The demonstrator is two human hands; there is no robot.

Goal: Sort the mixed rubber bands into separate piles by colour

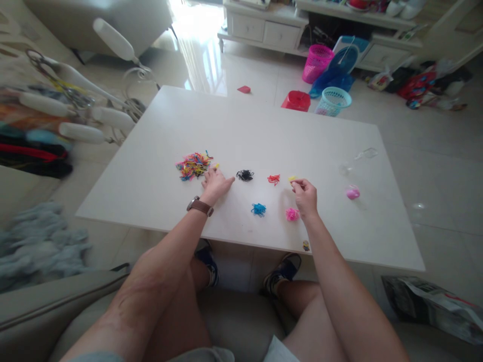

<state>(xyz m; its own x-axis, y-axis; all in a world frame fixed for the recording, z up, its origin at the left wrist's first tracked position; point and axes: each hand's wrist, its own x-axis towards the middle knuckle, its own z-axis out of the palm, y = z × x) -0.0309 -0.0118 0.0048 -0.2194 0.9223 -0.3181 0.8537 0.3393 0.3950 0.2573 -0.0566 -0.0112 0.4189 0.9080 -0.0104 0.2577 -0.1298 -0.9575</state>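
Observation:
A heap of mixed coloured rubber bands (pixel 193 166) lies left of centre on the white table (pixel 226 125). My left hand (pixel 217 185) is at its right edge, thumb stretched out to the right and fingertips down near a yellow band (pixel 216 165). Farther right, my right hand (pixel 305 196) is closed in a pinch at some yellow rubber bands (pixel 292 179); its fingertips partly cover them. Between the hands are small piles of black bands (pixel 245 175) and red bands (pixel 273 179). Closer to me sit blue bands (pixel 258 209) and pink bands (pixel 292 214).
A pink-purple object (pixel 353 192) and clear plastic pieces (pixel 367 153) are on the table's right side. A small figure sticker (pixel 306 246) is by the front edge. Beyond the table stand a red bin (pixel 298 100) and a light-blue basket (pixel 335 98). A white floor lamp (pixel 81 78) is at left.

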